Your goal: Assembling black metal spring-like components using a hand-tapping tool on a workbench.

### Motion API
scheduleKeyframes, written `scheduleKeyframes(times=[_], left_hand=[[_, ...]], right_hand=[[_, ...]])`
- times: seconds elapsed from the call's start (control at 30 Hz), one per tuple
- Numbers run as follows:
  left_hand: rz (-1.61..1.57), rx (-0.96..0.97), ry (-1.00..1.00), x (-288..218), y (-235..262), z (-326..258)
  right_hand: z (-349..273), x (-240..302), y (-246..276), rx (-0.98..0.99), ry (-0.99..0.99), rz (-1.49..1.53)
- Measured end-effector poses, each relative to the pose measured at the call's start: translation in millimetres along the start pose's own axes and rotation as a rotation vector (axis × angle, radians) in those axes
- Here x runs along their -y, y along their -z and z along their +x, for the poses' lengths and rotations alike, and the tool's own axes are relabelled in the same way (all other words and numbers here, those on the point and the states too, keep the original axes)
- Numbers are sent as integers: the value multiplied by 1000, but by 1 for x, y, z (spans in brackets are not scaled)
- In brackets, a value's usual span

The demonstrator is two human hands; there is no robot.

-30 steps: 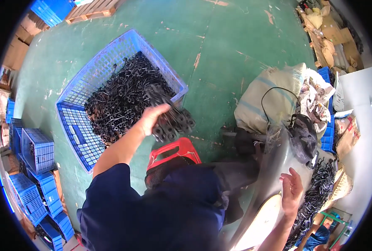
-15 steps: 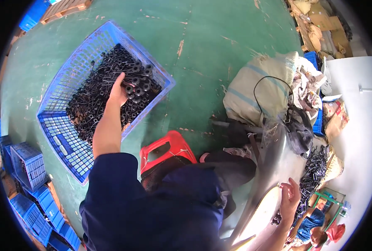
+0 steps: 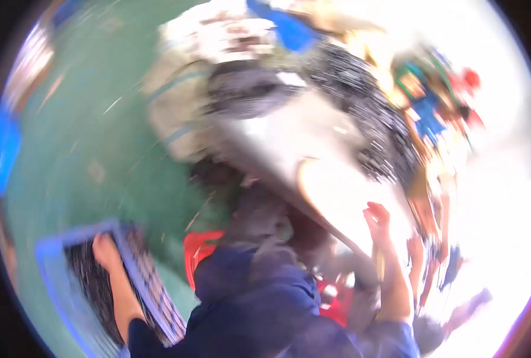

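The whole view is smeared by motion. My left hand (image 3: 105,253) is at the lower left, over the blue plastic basket (image 3: 77,235). Inside the basket lies a heap of black metal rods (image 3: 89,277). My left fingers look closed, and a dark blurred bunch (image 3: 135,237) beside them crosses the rim; it seems to be rods with round ends in my grip. On the right, my right hand (image 3: 377,222) hovers at the pale, brightly lit part of the grey worktable (image 3: 277,140). Its fingers are loosely bent and apart, with nothing visible in them.
A pile of small black parts (image 3: 361,101) covers the table's far right side. Beyond the table's left end stands a pale woven sack (image 3: 179,113). A red stool (image 3: 199,253) is beside my legs. Another person in blue (image 3: 428,116) is at the far right.
My view has swung to the right, so the basket now sits lower left and the table nearer the middle. My left hand has shifted toward the basket's rim; the right stays over the table.
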State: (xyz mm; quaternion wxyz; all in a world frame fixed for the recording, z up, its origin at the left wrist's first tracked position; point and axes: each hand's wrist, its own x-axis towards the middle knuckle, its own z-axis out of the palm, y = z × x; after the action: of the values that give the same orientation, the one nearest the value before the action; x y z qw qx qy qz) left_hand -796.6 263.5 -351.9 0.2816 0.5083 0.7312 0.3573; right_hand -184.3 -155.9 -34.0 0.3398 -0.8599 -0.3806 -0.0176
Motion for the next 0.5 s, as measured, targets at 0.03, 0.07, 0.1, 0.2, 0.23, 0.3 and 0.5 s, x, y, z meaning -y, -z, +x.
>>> scheduleKeyframes(times=[0.03, 0.07, 0.1, 0.2, 0.23, 0.3, 0.5], left_hand=[[2, -63, -103, -7, 2, -1], [6, -81, -207, -15, -1, 8], [-100, -28, -298, -63, -19, 12], [-415, 269, -421, -194, -72, -29], [-458, 385, -434, -238, -85, -54], [-516, 594, -550, -325, -100, -120], [-502, 1345, -821, -516, -161, -283]], right_hand=[[-4, -7, 5, -14, -131, 21], [-12, -12, 14, -18, -267, 131], [-27, -21, 22, -151, -263, 23], [-88, -67, 42, -367, -340, -274], [-101, -73, 45, -397, -369, -256], [-107, -61, 63, -269, -434, -377], [-108, -50, 81, -226, -447, -462]])
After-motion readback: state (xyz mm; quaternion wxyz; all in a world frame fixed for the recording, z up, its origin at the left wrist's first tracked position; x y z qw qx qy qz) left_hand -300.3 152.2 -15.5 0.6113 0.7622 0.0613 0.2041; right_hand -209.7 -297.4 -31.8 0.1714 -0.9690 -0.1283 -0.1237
